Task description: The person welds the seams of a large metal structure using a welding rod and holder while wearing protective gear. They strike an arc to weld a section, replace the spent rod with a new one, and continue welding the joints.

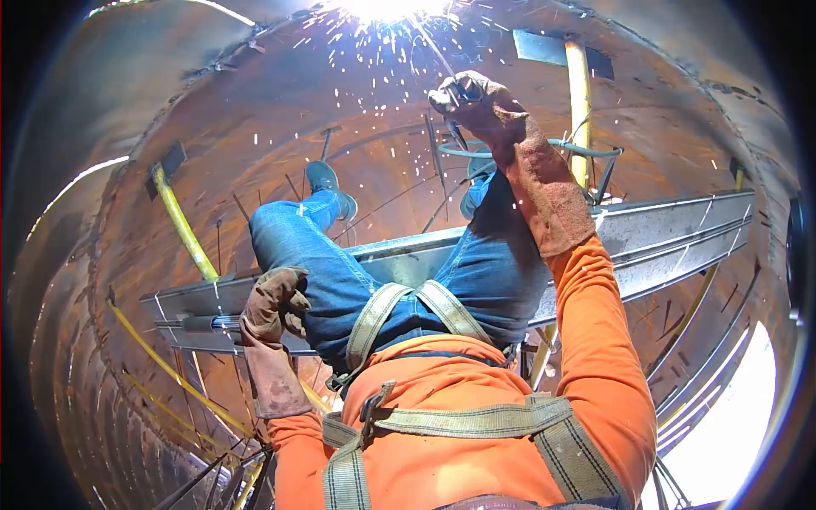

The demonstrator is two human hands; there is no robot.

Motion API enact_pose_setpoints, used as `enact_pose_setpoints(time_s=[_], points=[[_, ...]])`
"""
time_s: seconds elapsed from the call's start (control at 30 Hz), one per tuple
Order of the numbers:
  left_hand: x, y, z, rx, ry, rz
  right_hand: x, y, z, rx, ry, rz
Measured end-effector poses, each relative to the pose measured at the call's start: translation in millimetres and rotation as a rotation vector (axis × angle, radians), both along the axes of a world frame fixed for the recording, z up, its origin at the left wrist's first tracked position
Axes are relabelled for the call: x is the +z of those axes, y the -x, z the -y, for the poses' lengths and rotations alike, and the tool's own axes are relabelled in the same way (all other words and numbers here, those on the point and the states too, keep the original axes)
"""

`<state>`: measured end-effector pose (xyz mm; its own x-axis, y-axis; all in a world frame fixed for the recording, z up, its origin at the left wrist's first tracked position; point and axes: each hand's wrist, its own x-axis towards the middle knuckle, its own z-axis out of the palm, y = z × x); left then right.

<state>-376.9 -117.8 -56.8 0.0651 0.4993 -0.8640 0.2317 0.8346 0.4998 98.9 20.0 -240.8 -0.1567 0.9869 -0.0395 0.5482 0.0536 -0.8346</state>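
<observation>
My right hand [476, 100], in a leather welding glove, is raised and closed around a welding electrode holder [463, 90]. A thin welding rod [435, 49] runs up from it to a blinding arc [387, 7] at the top of the view, and sparks rain down. My left hand [276, 302], also gloved, is beside my thigh at the metal plank with its fingers curled; anything inside them is hidden. Just left of it, a dark tube [208, 324] with thin rod ends lies along the plank.
I sit on a long metal plank [680, 229] inside a rusty round steel shell [229, 110]. Yellow bars [183, 223] stand around me. A pale blue cable [595, 153] loops near my right forearm. Bright daylight enters through an opening [739, 416] at lower right. Harness straps [476, 421] cross my body.
</observation>
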Motion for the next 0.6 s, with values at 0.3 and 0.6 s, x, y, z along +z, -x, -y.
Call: enact_pose_setpoints(time_s=[0.3,0.6], points=[[-12,10,3,0.02,-0.015,0.032,-40,-8,-12,0.059,0.158,-1.312],[1,-5,4,0.043,-0.102,0.016,49,16,9,-0.17,0.286,-0.584]])
